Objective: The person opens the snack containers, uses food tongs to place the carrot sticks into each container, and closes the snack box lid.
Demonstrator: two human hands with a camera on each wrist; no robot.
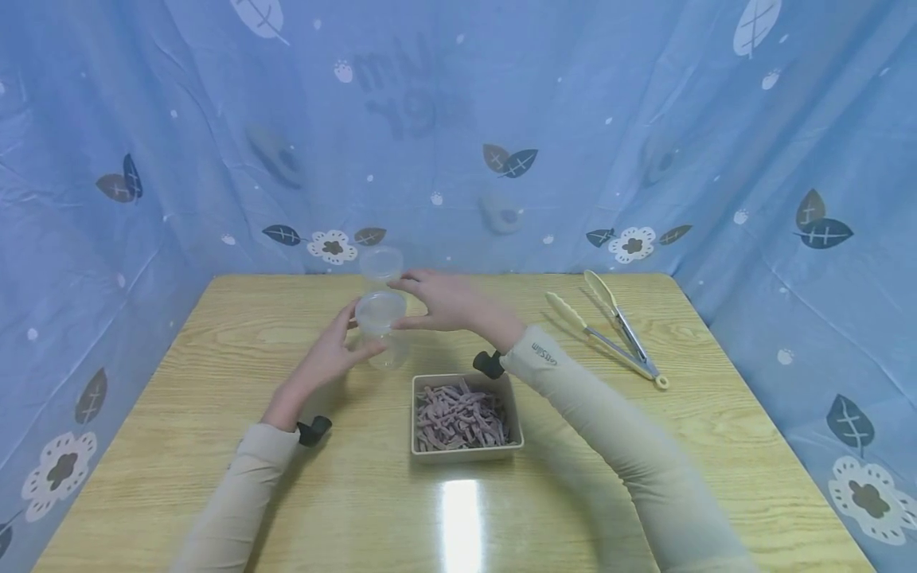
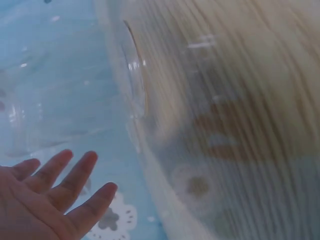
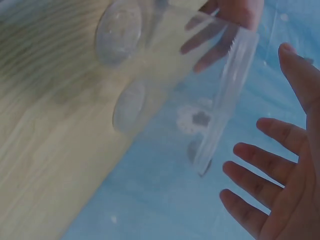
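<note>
Two clear plastic tubs with round, whitish tops stand one behind the other at the left of centre. My left hand (image 1: 331, 348) is at the left side of the near tub (image 1: 381, 312), thumb stretched across its front. From the right, my right hand (image 1: 453, 302) reaches over with its fingers beside the near tub and the far tub (image 1: 381, 261). In the left wrist view, the fingers (image 2: 72, 186) are spread and straight. Spread fingers (image 3: 257, 185) also show in the right wrist view, close to the rim of a clear tub (image 3: 227, 95).
A rectangular beige box (image 1: 466, 457) holding pale purplish strips (image 1: 462, 418) stands in front of the hands. Open tongs (image 1: 629, 330) with cream tips lie at the right of the wooden table (image 1: 344, 509). A blue patterned curtain (image 1: 444, 159) surrounds the back and sides.
</note>
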